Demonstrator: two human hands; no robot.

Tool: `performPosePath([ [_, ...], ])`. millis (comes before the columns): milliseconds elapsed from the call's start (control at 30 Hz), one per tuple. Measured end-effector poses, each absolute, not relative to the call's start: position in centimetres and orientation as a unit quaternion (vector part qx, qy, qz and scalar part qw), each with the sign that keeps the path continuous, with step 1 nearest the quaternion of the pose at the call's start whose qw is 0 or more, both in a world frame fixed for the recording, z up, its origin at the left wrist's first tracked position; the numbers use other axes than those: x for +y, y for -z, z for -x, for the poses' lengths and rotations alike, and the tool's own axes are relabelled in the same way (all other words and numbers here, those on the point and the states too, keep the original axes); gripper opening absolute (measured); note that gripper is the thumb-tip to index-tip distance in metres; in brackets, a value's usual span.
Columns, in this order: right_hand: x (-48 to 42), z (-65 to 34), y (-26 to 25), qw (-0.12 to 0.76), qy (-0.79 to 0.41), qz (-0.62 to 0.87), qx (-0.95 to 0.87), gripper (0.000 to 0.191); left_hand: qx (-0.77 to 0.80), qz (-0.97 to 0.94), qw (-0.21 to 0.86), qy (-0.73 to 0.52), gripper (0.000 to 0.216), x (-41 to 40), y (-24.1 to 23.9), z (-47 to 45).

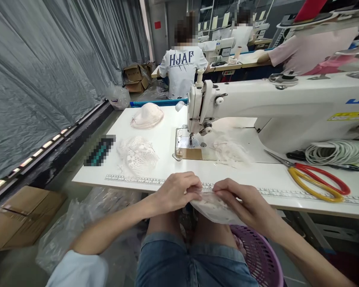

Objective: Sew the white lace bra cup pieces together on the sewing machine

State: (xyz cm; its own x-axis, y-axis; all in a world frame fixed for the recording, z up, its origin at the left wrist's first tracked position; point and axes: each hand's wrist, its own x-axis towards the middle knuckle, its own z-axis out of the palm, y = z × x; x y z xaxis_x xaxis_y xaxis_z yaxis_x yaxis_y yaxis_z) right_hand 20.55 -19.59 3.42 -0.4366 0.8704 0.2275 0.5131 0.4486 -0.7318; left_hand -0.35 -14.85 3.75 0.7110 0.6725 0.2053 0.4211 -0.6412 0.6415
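Between my two hands, at the table's front edge, hangs a white piece of fabric, thin and cup-like. My left hand pinches its left upper edge between thumb and fingers. The fingers of my right hand close on the right upper edge. Just beyond stands a white sewing machine, its presser foot over the metal plate. White lace pieces lie to the left of the machine, and more lace rests right of the needle. A pale moulded cup sits farther back.
Scissors with red and yellow handles and a coiled pale cord lie at the right. A printed ruler strip runs along the front edge. Below are a purple basket and a cardboard box. Several people sit ahead.
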Motion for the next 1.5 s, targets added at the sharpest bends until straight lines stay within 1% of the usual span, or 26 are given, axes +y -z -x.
performPosePath([
  [67, -21.1, -20.0, -3.4, 0.291, -0.25, 0.393, -0.836, 0.018, 0.285, -0.901, 0.157, -0.286, 0.013, -16.1, -2.6, 0.3],
  [133, -22.6, -19.5, -3.3, 0.284, -0.229, 0.341, -0.866, 0.018, 0.241, -0.892, 0.064, -0.377, 0.018, -17.3, -1.3, 0.3],
  [200, -23.8, -19.3, -2.9, 0.286, -0.244, 0.31, -0.873, 0.016, 0.194, -0.868, 0.024, -0.456, 0.016, -18.2, -0.2, 0.4],
  [267, -24.4, -19.3, -2.3, 0.31, -0.271, 0.31, -0.857, 0.016, 0.167, -0.853, 0.011, -0.495, 0.015, -18.8, 0.5, 0.4],
  [367, -24.3, -19.5, -1.3, 0.358, -0.288, 0.348, -0.817, 0.006, 0.173, -0.841, 0.019, -0.512, 0.016, -19.5, 0.9, 0.4],
  [400, -24.1, -19.5, -1.0, 0.364, -0.286, 0.353, -0.813, 0.008, 0.186, -0.835, 0.034, -0.516, 0.015, -19.7, 1.0, 0.3],
  [533, -23.2, -19.4, -0.6, 0.345, -0.246, 0.33, -0.843, 0.028, 0.229, -0.818, 0.109, -0.516, 0.009, -20.3, 1.0, 0.4],
  [633, -22.9, -19.0, -0.4, 0.329, -0.226, 0.312, -0.862, 0.031, 0.226, -0.818, 0.144, -0.508, 0.012, -20.5, 1.3, 0.5],
  [733, -22.7, -18.4, -0.1, 0.321, -0.232, 0.296, -0.869, 0.029, 0.196, -0.827, 0.128, -0.511, 0.017, -20.6, 1.9, 0.6],
  [800, -22.7, -18.2, 0.1, 0.315, -0.25, 0.299, -0.866, 0.024, 0.177, -0.83, 0.125, -0.513, 0.019, -20.5, 2.3, 0.6],
  [900, -22.6, -18.2, 0.2, 0.345, -0.306, 0.326, -0.825, 0.016, 0.182, -0.825, 0.155, -0.512, 0.016, -20.4, 3.1, 0.8],
  [1000, -22.6, -18.7, 0.3, 0.374, -0.356, 0.374, -0.77, 0.017, 0.193, -0.821, 0.172, -0.509, 0.016, -20.3, 3.7, 1.0],
  [1067, -22.7, -19.0, 0.6, 0.367, -0.376, 0.393, -0.755, 0.017, 0.197, -0.822, 0.178, -0.504, 0.017, -20.2, 3.9, 1.1],
  [1200, -23.0, -19.0, 1.2, 0.334, -0.402, 0.373, -0.767, 0.01, 0.197, -0.829, 0.175, -0.494, 0.016, -20.1, 4.0, 1.1],
  [1300, -23.1, -18.6, 1.4, 0.301, -0.405, 0.369, -0.781, 0.016, 0.197, -0.833, 0.167, -0.49, 0.014, -20.1, 4.0, 1.1],
  [1333, -23.2, -18.5, 1.4, 0.304, -0.402, 0.37, -0.781, 0.015, 0.199, -0.835, 0.161, -0.488, 0.014, -20.1, 4.0, 1.1],
  [1400, -23.3, -18.2, 1.4, 0.332, -0.401, 0.371, -0.77, 0.008, 0.207, -0.839, 0.149, -0.48, 0.015, -20.1, 3.9, 1.1],
  [1500, -23.4, -17.8, 1.7, 0.384, -0.437, 0.367, -0.726, 0.014, 0.215, -0.846, 0.136, -0.468, 0.016, -20.2, 3.7, 1.0],
])
